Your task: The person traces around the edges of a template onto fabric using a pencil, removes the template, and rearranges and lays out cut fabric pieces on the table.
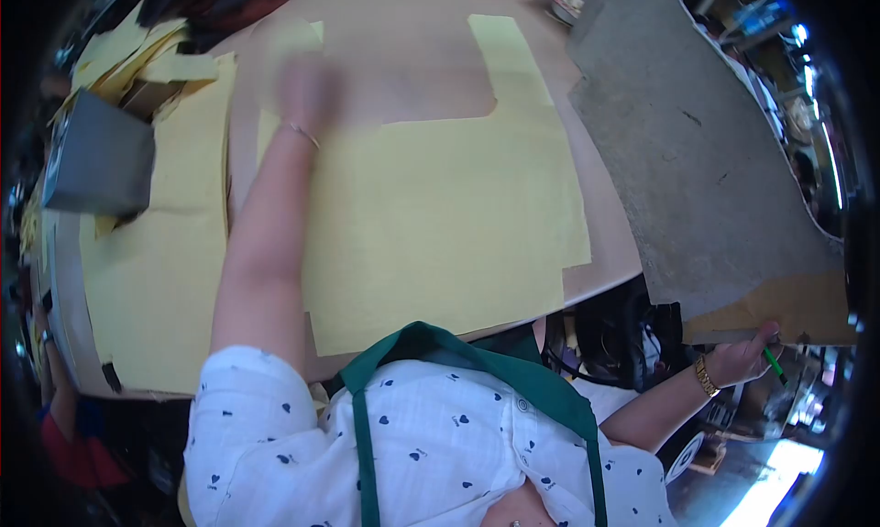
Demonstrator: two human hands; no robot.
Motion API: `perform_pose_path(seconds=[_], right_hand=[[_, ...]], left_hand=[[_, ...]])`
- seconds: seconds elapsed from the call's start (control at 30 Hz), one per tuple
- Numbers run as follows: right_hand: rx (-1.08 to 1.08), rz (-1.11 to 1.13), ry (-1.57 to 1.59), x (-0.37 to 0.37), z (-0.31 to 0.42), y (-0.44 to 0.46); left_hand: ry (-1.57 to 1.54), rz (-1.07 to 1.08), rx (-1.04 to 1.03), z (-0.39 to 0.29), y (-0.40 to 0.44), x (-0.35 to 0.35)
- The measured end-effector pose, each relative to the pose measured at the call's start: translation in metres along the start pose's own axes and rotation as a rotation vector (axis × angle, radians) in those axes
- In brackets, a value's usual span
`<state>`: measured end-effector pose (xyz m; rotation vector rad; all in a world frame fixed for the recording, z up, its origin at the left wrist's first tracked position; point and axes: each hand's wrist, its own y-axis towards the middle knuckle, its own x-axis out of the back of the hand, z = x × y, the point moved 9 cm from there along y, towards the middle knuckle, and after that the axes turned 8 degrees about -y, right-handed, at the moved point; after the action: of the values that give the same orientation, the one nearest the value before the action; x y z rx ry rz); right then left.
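Note:
A pale yellow sheet (440, 206) with a cut-out at its far side lies on the table in front of the torso. My left hand (310, 92) is over the sheet's far left part, smeared by motion, so its fingers cannot be made out. At the right, my right hand (741, 359) is closed on a green pen (775, 367), beside the near edge of a large grey sheet (706, 142). A brown strip (779, 309) shows along that sheet's near edge.
Stacked yellow sheets (156, 289) lie at the left, with a grey metal block (101, 156) on them. Dark cloth (220, 9) is at the far left. Another person's arm (60, 380) shows at the left edge. Dark items sit below the table's right edge.

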<state>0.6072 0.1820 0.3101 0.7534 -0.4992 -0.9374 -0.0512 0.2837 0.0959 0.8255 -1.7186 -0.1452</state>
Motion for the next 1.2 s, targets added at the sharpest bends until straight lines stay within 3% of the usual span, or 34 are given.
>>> perform_pose_path(seconds=[0.07, 0.1, 0.17, 0.27, 0.4, 0.5, 0.6, 0.7, 0.8, 0.9, 0.97, 1.0, 1.03, 1.07, 1.2], right_hand=[[-0.01, -0.015, -0.016, 0.015, 0.005, 0.004], [-0.029, -0.014, -0.008, 0.014, 0.014, 0.005], [-0.043, -0.023, 0.032, 0.022, 0.021, 0.009], [-0.036, -0.036, 0.12, 0.033, 0.019, 0.012], [-0.01, -0.016, 0.201, 0.049, 0.014, 0.015], [-0.004, 0.032, 0.25, 0.074, -0.002, 0.023], [-0.184, 0.085, 0.274, 0.089, -0.033, 0.035], [-0.373, 0.24, 0.418, 0.066, -0.045, 0.047], [-0.486, 0.393, 0.419, 0.022, -0.072, 0.053], [-0.487, 0.518, 0.341, -0.033, -0.101, 0.033], [-0.138, 0.771, -0.127, -0.096, -0.035, -0.026], [0.253, 0.94, -0.225, -0.128, -0.029, -0.051], [0.295, 0.874, -0.119, -0.148, -0.023, -0.081], [-0.231, 1.086, 0.179, -0.184, -0.04, -0.12], [-0.194, 1.23, 0.171, -0.261, -0.073, -0.198]], left_hand=[[-0.326, 0.074, -0.384, -0.092, -0.034, -0.018], [-0.342, 0.342, -0.482, -0.151, -0.061, -0.017], [-0.371, 0.535, -0.575, -0.227, -0.106, -0.027], [-0.337, 0.745, -0.491, -0.274, -0.121, -0.069], [-0.168, 0.625, -0.336, -0.26, -0.091, -0.082], [-0.343, 0.483, -0.378, -0.256, -0.081, -0.068], [-1.257, 0.544, -0.058, -0.222, -0.053, -0.073], [-1.77, 0.618, 0.197, -0.206, -0.039, -0.007], [-2.072, 0.697, 0.169, -0.191, -0.045, 0.044], [-1.657, 0.534, 0.172, -0.128, -0.083, 0.1], [-1.581, 0.404, 0.246, -0.084, -0.114, 0.133], [-1.572, 0.312, 0.299, -0.057, -0.129, 0.139], [-1.565, 0.223, 0.352, -0.03, -0.143, 0.139], [-1.537, 0.188, 0.387, -0.011, -0.153, 0.137], [-1.402, 0.094, 0.511, 0.038, -0.179, 0.117]])
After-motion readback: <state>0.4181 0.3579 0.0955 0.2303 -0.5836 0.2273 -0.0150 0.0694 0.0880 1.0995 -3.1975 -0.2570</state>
